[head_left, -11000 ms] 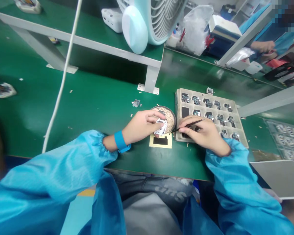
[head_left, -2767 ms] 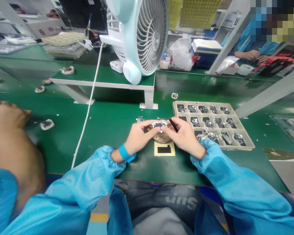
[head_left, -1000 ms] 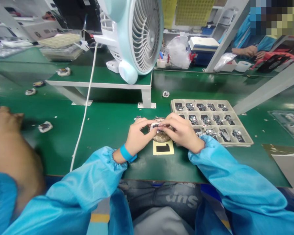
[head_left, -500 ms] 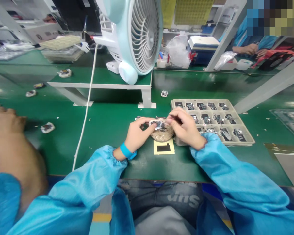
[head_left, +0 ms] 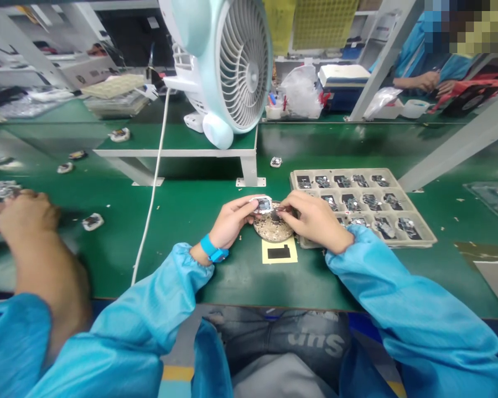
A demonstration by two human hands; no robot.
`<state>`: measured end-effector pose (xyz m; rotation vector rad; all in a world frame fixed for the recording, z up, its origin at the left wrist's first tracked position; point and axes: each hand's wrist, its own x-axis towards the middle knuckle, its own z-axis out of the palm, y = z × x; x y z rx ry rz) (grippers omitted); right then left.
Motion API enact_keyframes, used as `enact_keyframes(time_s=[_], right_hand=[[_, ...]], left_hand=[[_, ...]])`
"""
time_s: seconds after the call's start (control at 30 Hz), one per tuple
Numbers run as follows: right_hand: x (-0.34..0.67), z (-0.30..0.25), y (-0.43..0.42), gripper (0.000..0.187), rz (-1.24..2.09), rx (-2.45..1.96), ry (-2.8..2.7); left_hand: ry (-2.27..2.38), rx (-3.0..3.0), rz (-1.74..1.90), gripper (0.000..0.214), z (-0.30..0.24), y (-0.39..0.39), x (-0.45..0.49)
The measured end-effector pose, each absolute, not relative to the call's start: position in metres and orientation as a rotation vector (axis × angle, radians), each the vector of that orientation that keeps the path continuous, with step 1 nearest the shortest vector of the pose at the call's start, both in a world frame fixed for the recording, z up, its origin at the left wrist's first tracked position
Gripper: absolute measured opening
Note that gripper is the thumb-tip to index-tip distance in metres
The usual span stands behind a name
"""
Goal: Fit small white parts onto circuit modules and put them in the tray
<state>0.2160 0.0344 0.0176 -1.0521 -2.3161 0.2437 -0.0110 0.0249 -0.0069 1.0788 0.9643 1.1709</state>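
In my left hand [head_left: 231,221], thumb and fingers pinch a small white-framed electronic part [head_left: 263,205] with a dark, shiny middle. It is held above the back left of a round, speckled disc [head_left: 273,229]. My right hand [head_left: 315,220] has its fingertips pinched together over the disc's right side, close to the part. A small dark patch shows by those fingertips; whether they hold it I cannot tell. Under the disc's front edge lies a yellow paper square [head_left: 280,258] with a black shape on it.
A compartment tray [head_left: 415,235] of similar dark parts stands at the right. Behind is a low shelf [head_left: 178,152] bearing a fan [head_left: 244,66], its white cable [head_left: 151,204] running down left. Loose parts [head_left: 93,221] lie leftward, near another person's hand [head_left: 27,221].
My left hand has raised and turned the part slightly away from the right fingertips. My right fingers have lowered toward the disc. The view has shifted a little.
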Motion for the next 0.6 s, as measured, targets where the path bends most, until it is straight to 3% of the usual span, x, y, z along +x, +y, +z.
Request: enact_keyframes(time_s=[0.17,0.33,0.6], right_hand=[[0.216,0.014,0.037,0.017,0.209,-1.125,-2.381],[0.217,0.015,0.037,0.021,0.331,-1.05,-2.363],[0.22,0.031,0.035,0.028,0.282,-1.014,-2.134]], left_hand=[[1.105,1.334,1.171,0.042,-0.011,0.039,-0.027],[1.796,1.633,1.279,0.039,-0.024,0.089,-0.082],[2.019,1.689,1.392,0.049,-0.028,0.131,-0.117]])
